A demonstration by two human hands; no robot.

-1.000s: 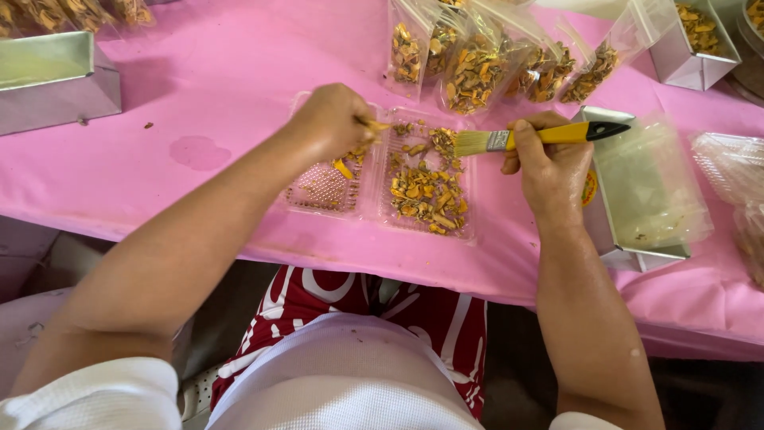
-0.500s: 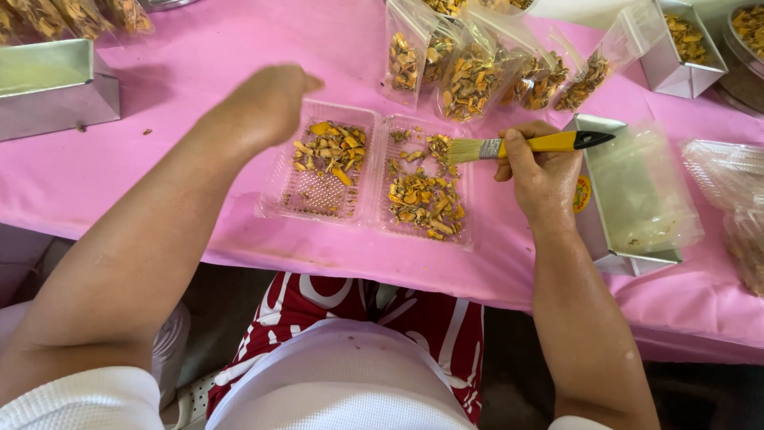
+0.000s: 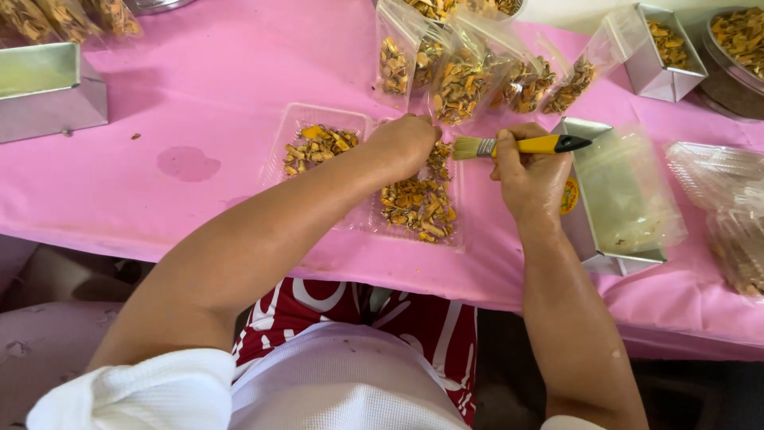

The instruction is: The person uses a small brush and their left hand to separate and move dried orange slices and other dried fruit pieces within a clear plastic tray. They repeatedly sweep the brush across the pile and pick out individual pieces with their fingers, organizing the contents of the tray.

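So the right hand (image 3: pixel 529 179), just right of centre in the frame, is wrapped around a small paintbrush (image 3: pixel 517 146) with a yellow handle and a black tip. The brush lies roughly level, bristles pointing left toward the other hand. The left hand (image 3: pixel 406 143) sits at about mid-frame with the fingers curled down over the top end of a clear plastic tray (image 3: pixel 418 199) full of orange-yellow dried pieces. Can't tell if it's actually pinching a piece or just touching the pile, since the fingertips are hidden under the knuckles.

Right beside that tray, to its left, is a second clear tray (image 3: pixel 314 143) with a smaller heap of the same dried stuff at its upper end, the rest of it bare. Both trays sit on a pink tablecloth (image 3: pixel 223 95).

Along the top middle of the frame there's a row of clear pouches (image 3: pixel 461 80) standing up, stuffed with the same pieces. To the right of the brush hand is a shiny metal box (image 3: pixel 621 199) with a clear bag in it. Another metal box (image 3: pixel 48 87) is at the upper left, and a smaller one (image 3: pixel 664 52) with dried pieces inside is at the upper right. More clear bags (image 3: pixel 724 207) lie at the far right edge.
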